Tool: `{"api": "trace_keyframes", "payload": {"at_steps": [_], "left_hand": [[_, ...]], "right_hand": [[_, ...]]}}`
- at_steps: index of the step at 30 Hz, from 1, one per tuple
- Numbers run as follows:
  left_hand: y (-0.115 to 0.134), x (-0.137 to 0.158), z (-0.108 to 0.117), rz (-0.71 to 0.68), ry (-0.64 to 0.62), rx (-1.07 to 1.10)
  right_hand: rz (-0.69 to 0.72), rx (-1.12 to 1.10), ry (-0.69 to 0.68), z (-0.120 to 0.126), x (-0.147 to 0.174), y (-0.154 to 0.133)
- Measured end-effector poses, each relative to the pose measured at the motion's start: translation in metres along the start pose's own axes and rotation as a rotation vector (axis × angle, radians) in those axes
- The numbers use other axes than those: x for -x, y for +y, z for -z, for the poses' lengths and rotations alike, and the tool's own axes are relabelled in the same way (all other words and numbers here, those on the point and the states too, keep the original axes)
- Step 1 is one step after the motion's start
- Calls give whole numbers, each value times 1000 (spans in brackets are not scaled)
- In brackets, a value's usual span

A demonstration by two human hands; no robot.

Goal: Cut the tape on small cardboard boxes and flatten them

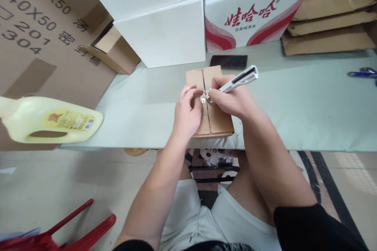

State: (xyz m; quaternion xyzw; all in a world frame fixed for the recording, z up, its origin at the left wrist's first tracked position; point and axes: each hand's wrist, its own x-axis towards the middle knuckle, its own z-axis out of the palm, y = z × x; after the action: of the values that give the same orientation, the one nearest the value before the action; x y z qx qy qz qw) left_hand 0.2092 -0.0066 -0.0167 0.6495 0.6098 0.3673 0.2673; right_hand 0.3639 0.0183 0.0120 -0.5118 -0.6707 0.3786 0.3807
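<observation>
A small brown cardboard box (218, 119) lies on the light green table cover, its top seam running away from me. Crumpled clear tape (204, 97) rises from the seam near the middle. My left hand (188, 110) rests on the box's left side, thumb and forefinger closed on the tape's left edge. My right hand (231, 98) grips a white utility knife (241, 78), handle pointing up to the right. Its fingertips meet the tape from the right. The knife's front end is hidden behind the fingers, so I cannot tell whether a blade is out.
A dark phone (229, 61) lies behind the box, before stacked white cartons (165, 35). A yellow jug (59, 119) and a large brown carton (44, 39) are at left. Flattened cardboard (330, 41) and blue-handled scissors (363, 73) are at right. A red chair (85, 231) stands lower left.
</observation>
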Motion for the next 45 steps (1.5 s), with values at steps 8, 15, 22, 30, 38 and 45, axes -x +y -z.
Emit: {"api": "trace_keyframes", "payload": {"at_steps": [8,15,22,30,38,45], "left_hand": [[1,0,0,-7,3,-23],[0,-1,0,-6,-1,-21],[-2,-1,-1,-12,16,-14],[-6,-1,-2,-44,33,3],[-8,-1,-4,-70,45,20],[-9,-1,-5,-58,49,4]], "right_hand": [[-33,-44,-10,1,1,-1],[-41,-40,-16,1,1,-1],[-41,-59,-36,3,1,2],[-28,-128,-44,7,1,2],[-15,-111,23,11,6,-7],[167,-288,385,25,7,-1]]}}
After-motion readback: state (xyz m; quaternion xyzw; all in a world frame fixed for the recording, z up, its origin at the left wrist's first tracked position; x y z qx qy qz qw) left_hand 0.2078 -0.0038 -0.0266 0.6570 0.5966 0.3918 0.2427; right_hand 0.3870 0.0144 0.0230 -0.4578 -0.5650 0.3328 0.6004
